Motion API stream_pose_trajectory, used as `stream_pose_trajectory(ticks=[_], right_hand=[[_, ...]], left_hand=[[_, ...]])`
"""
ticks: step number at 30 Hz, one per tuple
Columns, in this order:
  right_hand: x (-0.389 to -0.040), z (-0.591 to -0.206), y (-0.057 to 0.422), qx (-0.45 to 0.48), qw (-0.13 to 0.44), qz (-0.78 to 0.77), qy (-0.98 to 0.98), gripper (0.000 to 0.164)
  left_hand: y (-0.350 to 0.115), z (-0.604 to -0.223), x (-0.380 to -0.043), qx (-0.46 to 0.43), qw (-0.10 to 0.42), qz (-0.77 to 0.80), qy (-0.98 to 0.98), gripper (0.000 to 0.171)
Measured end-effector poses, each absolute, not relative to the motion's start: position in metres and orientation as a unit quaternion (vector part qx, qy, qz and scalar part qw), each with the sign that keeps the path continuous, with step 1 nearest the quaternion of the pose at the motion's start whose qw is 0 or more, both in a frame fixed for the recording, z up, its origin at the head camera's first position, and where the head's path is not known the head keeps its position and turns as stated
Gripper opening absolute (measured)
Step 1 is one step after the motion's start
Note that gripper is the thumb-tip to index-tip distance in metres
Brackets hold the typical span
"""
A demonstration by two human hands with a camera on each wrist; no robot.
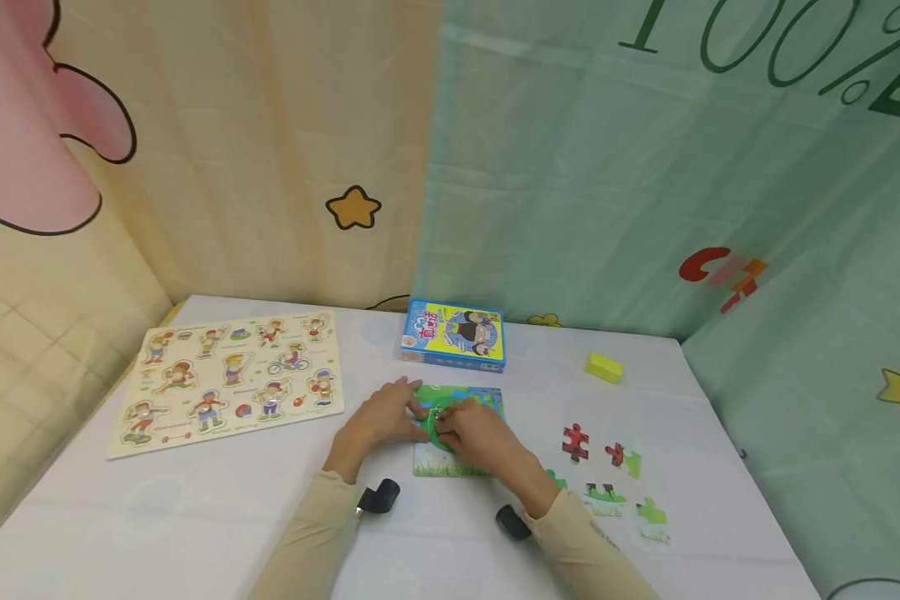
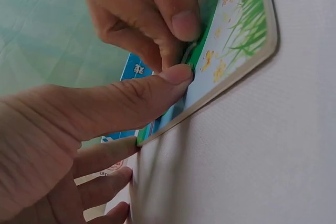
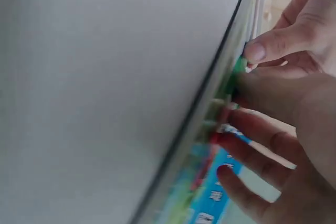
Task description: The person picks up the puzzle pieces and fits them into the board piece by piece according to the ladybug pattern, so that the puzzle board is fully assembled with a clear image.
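A small puzzle board (image 1: 450, 465) with a green, blue and grassy picture lies flat at the middle of the table. My left hand (image 1: 381, 419) is at its left side, the straight thumb (image 2: 142, 95) touching the green part of the picture and the other fingers extended near the board's edge. Over the board's middle, my right hand (image 1: 483, 433) has bent fingers. Its thumb and a fingertip pinch a small green puzzle piece (image 2: 198, 53) against the board, close to the left thumb. Fingers mostly hide that piece.
Loose jigsaw pieces (image 1: 575, 443) lie to the right, several in red and green. A yellow block (image 1: 604, 367) stands behind them. Beyond the board is a blue and yellow card box (image 1: 453, 335). A large wooden puzzle board (image 1: 225, 375) with sports figures lies at left. Curtains surround the table.
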State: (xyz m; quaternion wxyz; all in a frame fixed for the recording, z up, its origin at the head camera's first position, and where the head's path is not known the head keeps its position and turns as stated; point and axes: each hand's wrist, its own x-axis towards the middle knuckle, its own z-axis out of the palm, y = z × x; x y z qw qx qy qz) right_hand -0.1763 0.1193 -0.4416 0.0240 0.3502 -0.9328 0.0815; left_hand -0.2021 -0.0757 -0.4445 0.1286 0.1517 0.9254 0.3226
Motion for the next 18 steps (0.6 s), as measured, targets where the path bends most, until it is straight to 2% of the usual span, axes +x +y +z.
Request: stream_pose_trajectory(ticks=[5,11,18], right_hand=[[-0.164,-0.435,0.124,0.326,-0.015,0.050,-0.944,0.032],[-0.164,-0.438,0.144,0.311,-0.061,0.117,-0.941,0.045],[-0.157,-0.434,0.181,0.267,-0.051,0.153,-0.950,0.047]], left_hand=[[-0.075,-0.445,-0.203,0.146,0.129,0.322,0.927,0.030],[-0.075,-0.448,-0.204,0.139,0.133,0.337,0.921,0.030],[-0.076,-0.448,-0.203,0.138,0.134,0.360,0.913,0.029]])
